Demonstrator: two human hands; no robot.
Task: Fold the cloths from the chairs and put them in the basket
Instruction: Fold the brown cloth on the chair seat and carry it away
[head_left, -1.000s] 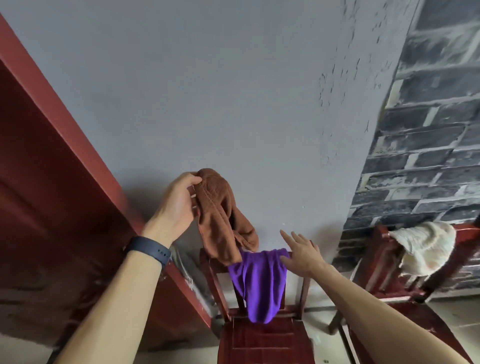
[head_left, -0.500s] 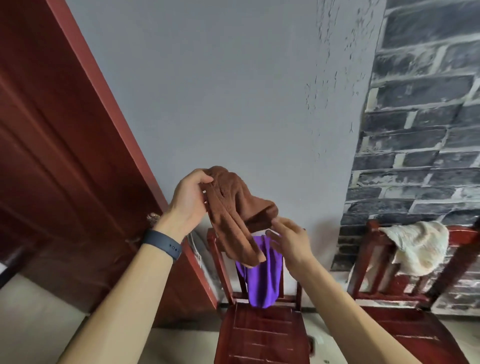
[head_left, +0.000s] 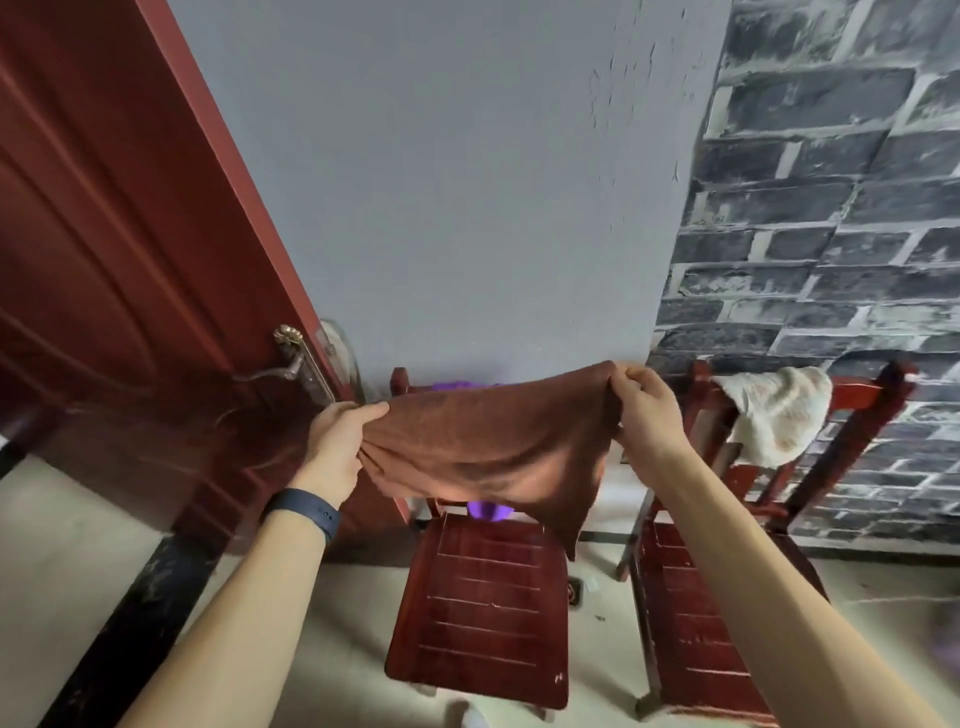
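Both arms are reaching forward above the middle chair (head_left: 483, 597). The left hand (head_left: 337, 436), a dark wristband (head_left: 306, 512) on its wrist, is gripping the bunched left end of the brown cloth (head_left: 493, 447) under its thumb. The right hand (head_left: 647, 415) is pinching the cloth's upper right corner in curled fingers (head_left: 631, 374). The cloth is hanging spread between them in front of the backrest, its lower corner drooping over the seat's rear edge. A purple cloth (head_left: 457, 385) is showing behind it.
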